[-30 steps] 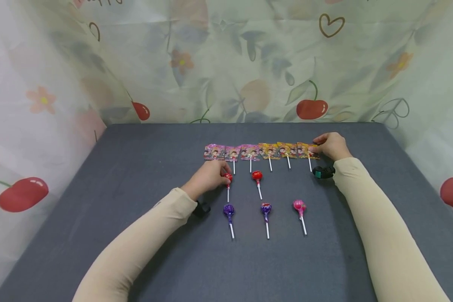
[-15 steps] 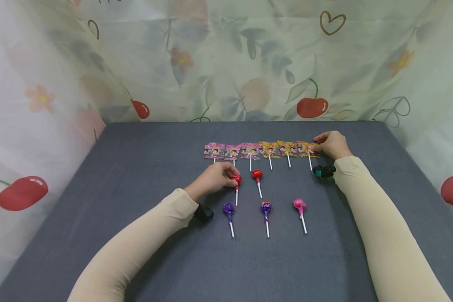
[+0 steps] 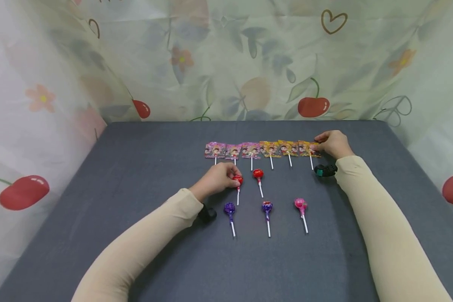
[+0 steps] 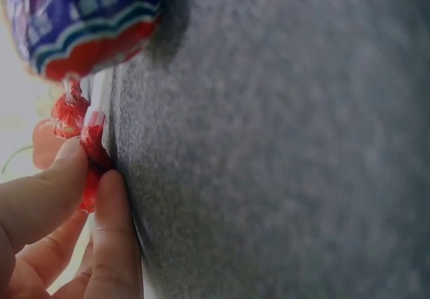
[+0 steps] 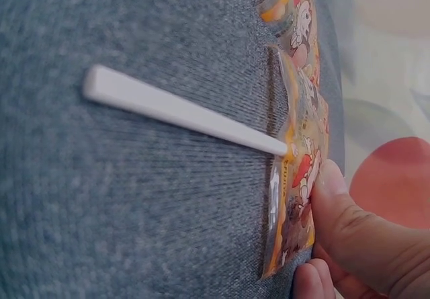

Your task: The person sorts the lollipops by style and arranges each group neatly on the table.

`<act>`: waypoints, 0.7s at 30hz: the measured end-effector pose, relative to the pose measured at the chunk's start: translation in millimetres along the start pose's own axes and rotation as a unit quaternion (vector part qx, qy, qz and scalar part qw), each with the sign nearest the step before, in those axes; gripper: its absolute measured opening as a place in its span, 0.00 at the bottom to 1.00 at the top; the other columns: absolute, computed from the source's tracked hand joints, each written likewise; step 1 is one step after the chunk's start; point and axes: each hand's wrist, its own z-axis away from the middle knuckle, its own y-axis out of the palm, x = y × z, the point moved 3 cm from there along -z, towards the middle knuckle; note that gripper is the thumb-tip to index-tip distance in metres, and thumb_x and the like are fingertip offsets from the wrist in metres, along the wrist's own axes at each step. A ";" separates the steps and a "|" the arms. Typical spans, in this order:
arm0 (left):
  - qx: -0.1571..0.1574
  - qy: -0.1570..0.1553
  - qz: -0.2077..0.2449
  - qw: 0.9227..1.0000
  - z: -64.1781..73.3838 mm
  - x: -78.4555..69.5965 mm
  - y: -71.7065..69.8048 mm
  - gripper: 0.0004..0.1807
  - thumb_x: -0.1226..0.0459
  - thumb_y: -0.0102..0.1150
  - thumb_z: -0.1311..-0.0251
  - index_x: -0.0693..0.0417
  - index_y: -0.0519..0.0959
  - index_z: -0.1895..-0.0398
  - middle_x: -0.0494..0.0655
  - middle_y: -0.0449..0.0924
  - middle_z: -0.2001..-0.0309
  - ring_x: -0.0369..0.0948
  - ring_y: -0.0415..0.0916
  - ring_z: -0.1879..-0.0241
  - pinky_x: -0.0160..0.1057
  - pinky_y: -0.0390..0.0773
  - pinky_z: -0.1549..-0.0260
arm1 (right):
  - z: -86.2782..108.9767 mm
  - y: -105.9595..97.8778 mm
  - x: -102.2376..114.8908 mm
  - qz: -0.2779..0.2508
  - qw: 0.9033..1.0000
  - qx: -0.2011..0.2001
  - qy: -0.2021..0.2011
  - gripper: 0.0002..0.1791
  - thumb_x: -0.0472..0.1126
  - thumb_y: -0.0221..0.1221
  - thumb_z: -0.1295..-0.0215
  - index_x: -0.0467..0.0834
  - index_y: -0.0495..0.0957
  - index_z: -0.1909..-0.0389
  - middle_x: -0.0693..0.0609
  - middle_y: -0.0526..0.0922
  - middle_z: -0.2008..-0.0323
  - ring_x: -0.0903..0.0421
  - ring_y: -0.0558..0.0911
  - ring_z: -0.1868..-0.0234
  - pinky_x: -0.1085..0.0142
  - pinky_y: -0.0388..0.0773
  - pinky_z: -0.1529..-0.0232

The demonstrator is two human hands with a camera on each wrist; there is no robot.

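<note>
Toward twelve o'clock on the table [image 3: 154,167], a narrower gap

The left hand [image 3: 219,178] pinches a red lollipop [image 3: 239,180], grip nearly closed, having shifted it toward three o'clock, nearer a second red lollipop [image 3: 258,173]; positioning seems unfinished. At two o'clock, the right hand [image 3: 334,144] touches a yellow-wrapped lollipop [image 3: 305,147]; whether it pinches, I cannot tell.

Around a purple-and-red lollipop [image 3: 266,207] on a grey tabletop [image 3: 154,167]: red lollipops [image 3: 258,173] at ten and twelve o'clock, a pink lollipop [image 3: 300,204] at three, a purple lollipop [image 3: 229,208] at nine, cartoon-printed pink wrappers [image 3: 214,147] at eleven, yellow-orange wrappers [image 3: 288,147] at one.
</note>
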 end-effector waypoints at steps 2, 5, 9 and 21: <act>0.001 0.000 0.002 1.000 0.0 0.4 0.1 0.07 0.63 0.68 0.44 0.50 0.81 0.63 0.44 0.75 0.70 0.39 0.68 0.70 0.33 0.66 0.71 | 0.0 0.0 0.0 0.008 1.000 0.001 -0.008 0.23 0.41 0.62 0.35 0.32 0.75 0.44 0.31 0.74 0.44 0.39 0.70 0.45 0.45 0.64 0.40; 0.005 -0.004 0.005 1.000 -0.9 1.1 0.2 0.07 0.63 0.69 0.44 0.50 0.81 0.63 0.44 0.75 0.70 0.38 0.68 0.70 0.33 0.66 0.71 | -0.1 -0.6 -1.2 0.017 1.000 0.003 -0.019 0.24 0.43 0.62 0.35 0.31 0.75 0.45 0.31 0.74 0.44 0.38 0.70 0.45 0.45 0.65 0.41; 0.014 -0.016 0.017 1.000 -3.7 1.2 0.4 0.08 0.63 0.69 0.44 0.51 0.81 0.62 0.44 0.75 0.70 0.39 0.68 0.70 0.33 0.66 0.71 | 0.4 -2.2 -2.6 0.024 0.999 0.002 -0.024 0.24 0.44 0.62 0.35 0.31 0.74 0.45 0.31 0.74 0.45 0.38 0.71 0.46 0.45 0.66 0.43; 0.018 -0.018 0.045 0.999 -2.4 6.1 -0.8 0.09 0.63 0.68 0.44 0.51 0.81 0.60 0.45 0.76 0.66 0.39 0.69 0.67 0.34 0.67 0.68 | 5.0 -3.3 2.9 -0.022 0.999 0.018 -0.027 0.31 0.46 0.62 0.35 0.33 0.68 0.37 0.30 0.69 0.38 0.35 0.68 0.39 0.43 0.64 0.39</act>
